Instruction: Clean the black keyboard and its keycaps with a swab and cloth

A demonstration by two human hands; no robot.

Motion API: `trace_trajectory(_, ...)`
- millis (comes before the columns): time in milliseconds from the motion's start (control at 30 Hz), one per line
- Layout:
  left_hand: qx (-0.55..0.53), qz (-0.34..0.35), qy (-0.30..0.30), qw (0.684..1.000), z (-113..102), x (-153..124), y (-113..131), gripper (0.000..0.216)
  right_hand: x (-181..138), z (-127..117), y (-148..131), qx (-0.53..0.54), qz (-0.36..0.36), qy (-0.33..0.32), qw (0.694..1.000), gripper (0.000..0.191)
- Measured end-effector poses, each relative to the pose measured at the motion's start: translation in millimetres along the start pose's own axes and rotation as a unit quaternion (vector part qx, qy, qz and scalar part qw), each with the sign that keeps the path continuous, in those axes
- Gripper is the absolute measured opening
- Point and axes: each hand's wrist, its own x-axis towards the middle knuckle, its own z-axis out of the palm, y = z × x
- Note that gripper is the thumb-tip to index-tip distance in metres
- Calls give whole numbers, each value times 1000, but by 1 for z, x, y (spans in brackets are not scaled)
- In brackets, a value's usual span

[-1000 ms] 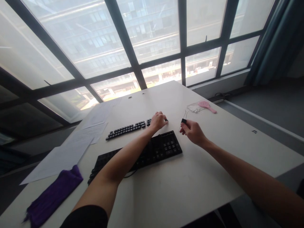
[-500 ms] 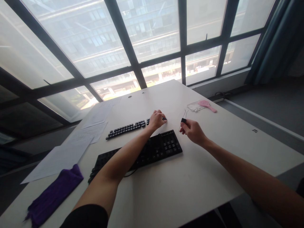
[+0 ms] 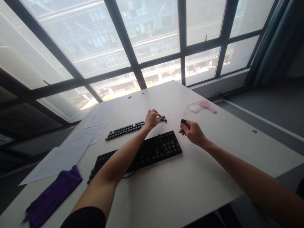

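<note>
A black keyboard (image 3: 163, 146) lies on the white table (image 3: 185, 186), partly under my left forearm. Behind it runs a row of loose black keycaps (image 3: 123, 129), with a few more keycaps (image 3: 163, 119) at its right end. My left hand (image 3: 151, 119) hovers over that right end with its fingers curled together; what they hold, if anything, is hidden. My right hand (image 3: 193, 131) is raised right of the keyboard and pinches a wire keycap puller (image 3: 183, 120) by its black handle, wire loops pointing up.
A pink brush (image 3: 207, 106) lies on a clear plastic bag (image 3: 194, 107) at the far right of the table. White paper sheets (image 3: 71, 148) cover the left side, and a purple cloth (image 3: 53, 196) lies at the near left. Large windows stand behind the table.
My left hand has drawn back to the left along the keycap row, uncovering the few keycaps at its right end. My right hand has stayed where it was.
</note>
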Motion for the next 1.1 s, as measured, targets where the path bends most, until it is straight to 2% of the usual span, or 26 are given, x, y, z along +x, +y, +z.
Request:
trace_trajectory(233,2,-2,-28,1000,9,2,-3,10,0,0,0,-3,-2,0,1000,33)
trace_trajectory(500,2,6,-16,1000,7,1,-2,11,0,-1,2,-4,-4,-1,1000,32)
trace_trajectory(833,2,-2,-30,1000,10,0,4,9,0,-1,2,-8,-3,-6,1000,33)
trace_trajectory(967,-4,2,-8,1000,-2,0,6,16,1,-2,2,-3,-2,-4,1000,32)
trace_trajectory(1100,-27,2,23,999,-34,-15,-10,24,1,-3,3,1,-3,1,1000,33)
